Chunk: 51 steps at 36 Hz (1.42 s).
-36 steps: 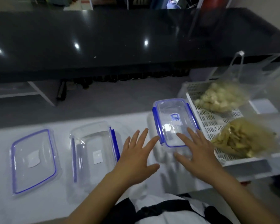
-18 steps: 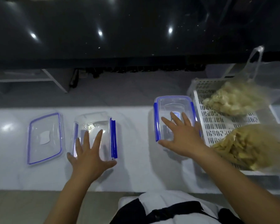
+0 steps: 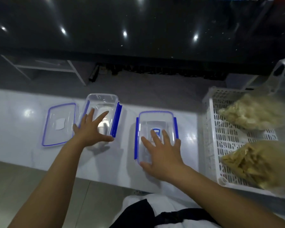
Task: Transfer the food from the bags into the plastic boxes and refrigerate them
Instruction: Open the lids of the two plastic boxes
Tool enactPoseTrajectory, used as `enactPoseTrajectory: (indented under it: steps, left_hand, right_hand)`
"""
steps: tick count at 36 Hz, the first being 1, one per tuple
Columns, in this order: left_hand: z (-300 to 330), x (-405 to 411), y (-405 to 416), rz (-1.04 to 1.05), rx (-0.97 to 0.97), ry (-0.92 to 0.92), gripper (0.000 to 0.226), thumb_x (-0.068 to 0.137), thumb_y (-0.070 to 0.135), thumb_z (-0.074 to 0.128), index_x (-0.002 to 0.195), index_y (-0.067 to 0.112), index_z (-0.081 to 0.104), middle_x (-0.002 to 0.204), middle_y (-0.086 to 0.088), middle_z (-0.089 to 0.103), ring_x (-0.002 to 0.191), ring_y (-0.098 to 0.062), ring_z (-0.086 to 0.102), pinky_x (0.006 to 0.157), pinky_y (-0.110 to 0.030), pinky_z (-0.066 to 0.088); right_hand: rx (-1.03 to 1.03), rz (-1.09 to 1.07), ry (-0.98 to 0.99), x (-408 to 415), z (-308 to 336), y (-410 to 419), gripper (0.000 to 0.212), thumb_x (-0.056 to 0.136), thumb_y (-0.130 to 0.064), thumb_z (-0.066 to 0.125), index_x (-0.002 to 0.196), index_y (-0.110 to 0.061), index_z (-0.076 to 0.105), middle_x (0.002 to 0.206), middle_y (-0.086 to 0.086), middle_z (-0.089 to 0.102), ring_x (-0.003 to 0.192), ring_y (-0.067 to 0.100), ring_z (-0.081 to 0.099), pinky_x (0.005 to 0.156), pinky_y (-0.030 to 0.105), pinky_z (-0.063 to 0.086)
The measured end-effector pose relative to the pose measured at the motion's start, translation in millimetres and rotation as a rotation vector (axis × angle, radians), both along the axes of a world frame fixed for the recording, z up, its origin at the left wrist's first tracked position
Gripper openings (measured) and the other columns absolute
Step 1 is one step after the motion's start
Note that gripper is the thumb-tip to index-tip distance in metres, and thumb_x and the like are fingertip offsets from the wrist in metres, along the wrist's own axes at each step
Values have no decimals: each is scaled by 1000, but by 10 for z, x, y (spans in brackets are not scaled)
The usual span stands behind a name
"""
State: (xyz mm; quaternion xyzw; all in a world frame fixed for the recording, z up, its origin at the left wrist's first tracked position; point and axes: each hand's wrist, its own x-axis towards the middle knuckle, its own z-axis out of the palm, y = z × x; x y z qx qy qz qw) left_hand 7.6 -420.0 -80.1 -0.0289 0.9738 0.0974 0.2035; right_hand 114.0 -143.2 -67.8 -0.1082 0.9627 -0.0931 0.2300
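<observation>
Two clear plastic boxes with blue clips stand on the white counter. The open box (image 3: pixel 104 102) is at the left, and my left hand (image 3: pixel 90 130) is spread over its near end, touching it. Its loose lid (image 3: pixel 58 124) lies flat just to the left. The lidded box (image 3: pixel 156 122) sits in the middle, with my right hand (image 3: pixel 161 153) resting flat on its lid, fingers apart. Two clear bags of food lie in a white slotted tray (image 3: pixel 229 142) at the right: a pale one (image 3: pixel 253 114) at the back, a yellower one (image 3: pixel 260 163) in front.
The white counter (image 3: pixel 15 116) ends at a near edge just behind my wrists. Beyond it runs a grey floor strip and a glossy black surface (image 3: pixel 138 30). My white and black clothing shows at the bottom.
My left hand has gone from the counter beside the lidded box over to the open box at the left. My right hand stays on the lidded box. The view has tilted downward.
</observation>
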Motion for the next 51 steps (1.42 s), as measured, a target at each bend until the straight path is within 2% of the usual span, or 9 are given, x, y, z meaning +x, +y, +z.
enactPoseTrajectory:
  steps: [5,8,12,17,24,30,37,46,51]
  left_hand:
    - [144,158,168,32,146,147,109,66,74,72,154,51,11,169,2,1,155,-28,4,119,-60,10]
    - [228,545,451,102,550,294,72,84,53,72,144,56,33,160,11,28,145,-16,30,112,-44,33]
    - [206,1057,865,306,933,216,46,89,36,71,129,52,53,134,21,55,119,-1,55,91,-21,46]
    - [58,1231,1072,698,1216,20,32,92,17,70,120,32,68,118,3,72,98,-11,72,83,-33,60]
    - [-26,1163,936,668,1252,-112,35,93,8,67,122,27,68,113,-2,75,98,-18,74,79,-31,61]
    - [-41,1119,911,631,1253,-92,37,92,3,67,120,28,69,108,-2,77,95,-19,75,70,-26,60]
    - [-39,1122,908,627,1270,-90,39,93,0,65,124,23,67,108,-5,77,95,-21,75,72,-28,61]
    - [-74,1119,813,636,1304,-152,36,96,1,61,122,25,67,104,-7,77,93,-23,75,70,-29,61]
    - [-87,1146,759,705,1329,-173,39,96,-1,59,129,18,63,110,-10,76,97,-26,74,74,-30,61]
  right_hand:
    - [-108,31,-2,129,99,41,78,91,-69,46,154,-45,8,168,-5,-5,154,27,-9,117,64,1]
    - [-278,-95,66,111,212,256,75,90,-61,54,154,-46,19,168,-7,3,154,19,1,122,48,12]
    - [-536,-401,99,89,253,625,68,88,-49,68,149,-40,39,162,-7,29,148,11,25,118,29,23]
    - [-603,-476,12,203,152,809,65,89,-43,69,148,-38,43,155,-15,40,141,7,38,111,29,34]
    - [-496,-364,-43,384,35,637,70,89,-49,65,151,-46,32,164,-20,15,147,5,23,113,25,28]
    - [-463,-352,-25,404,26,612,70,91,-48,64,152,-44,31,165,-18,14,148,8,21,113,27,26]
    - [-492,-364,-24,418,12,615,69,91,-46,64,151,-47,31,164,-19,15,148,8,20,112,25,24]
    - [-420,-327,31,489,-49,539,68,89,-52,61,150,-51,29,166,-15,10,147,14,23,119,37,25]
    - [-443,-336,19,481,12,551,69,90,-49,63,150,-49,30,165,-16,17,147,11,25,117,34,27]
